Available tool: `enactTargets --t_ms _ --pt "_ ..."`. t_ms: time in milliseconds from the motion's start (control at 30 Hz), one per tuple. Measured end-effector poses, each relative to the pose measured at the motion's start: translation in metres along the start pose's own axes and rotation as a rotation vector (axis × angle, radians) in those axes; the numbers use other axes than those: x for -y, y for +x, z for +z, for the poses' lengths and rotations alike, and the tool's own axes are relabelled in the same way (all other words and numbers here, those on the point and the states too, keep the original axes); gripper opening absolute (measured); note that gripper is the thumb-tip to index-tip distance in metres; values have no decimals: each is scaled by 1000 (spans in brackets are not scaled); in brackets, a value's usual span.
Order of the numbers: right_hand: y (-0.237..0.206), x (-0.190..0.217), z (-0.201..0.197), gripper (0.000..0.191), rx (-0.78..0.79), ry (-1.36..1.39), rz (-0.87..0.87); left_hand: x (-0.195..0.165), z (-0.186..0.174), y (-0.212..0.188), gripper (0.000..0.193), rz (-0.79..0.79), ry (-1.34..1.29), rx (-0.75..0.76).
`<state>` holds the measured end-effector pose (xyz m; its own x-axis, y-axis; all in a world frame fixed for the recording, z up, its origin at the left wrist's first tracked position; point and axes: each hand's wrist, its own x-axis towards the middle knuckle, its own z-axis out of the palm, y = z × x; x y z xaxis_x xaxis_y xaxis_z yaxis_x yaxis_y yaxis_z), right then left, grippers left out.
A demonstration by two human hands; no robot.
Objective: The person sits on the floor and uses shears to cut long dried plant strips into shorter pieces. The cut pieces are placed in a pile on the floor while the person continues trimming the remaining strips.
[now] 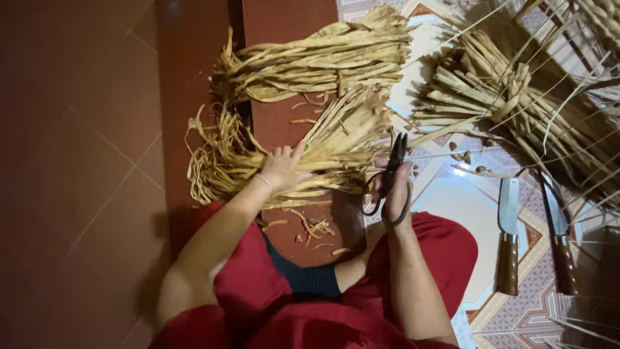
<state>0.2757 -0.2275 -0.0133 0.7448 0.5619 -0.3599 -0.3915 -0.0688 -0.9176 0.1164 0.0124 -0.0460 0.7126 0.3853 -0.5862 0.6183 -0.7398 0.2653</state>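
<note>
Here left hand presses fibre bundle; right hand grips black scissors, blades closed.

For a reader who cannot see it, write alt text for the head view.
A seated person's left hand presses a bundle of dried straw strips while the right hand holds black scissors at its end. Two wooden-handled knives lie on the patterned mat.
</note>
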Motion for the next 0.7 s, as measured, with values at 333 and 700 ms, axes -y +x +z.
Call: enactTargets --t_ms 333,700 --pt "7 7 -15 86 -42 118 -55 -24 6 -40 98 176 120 -379" --pt "0 12 -10 84 -49 2 -138 -59 49 14 16 449 -43 -761"
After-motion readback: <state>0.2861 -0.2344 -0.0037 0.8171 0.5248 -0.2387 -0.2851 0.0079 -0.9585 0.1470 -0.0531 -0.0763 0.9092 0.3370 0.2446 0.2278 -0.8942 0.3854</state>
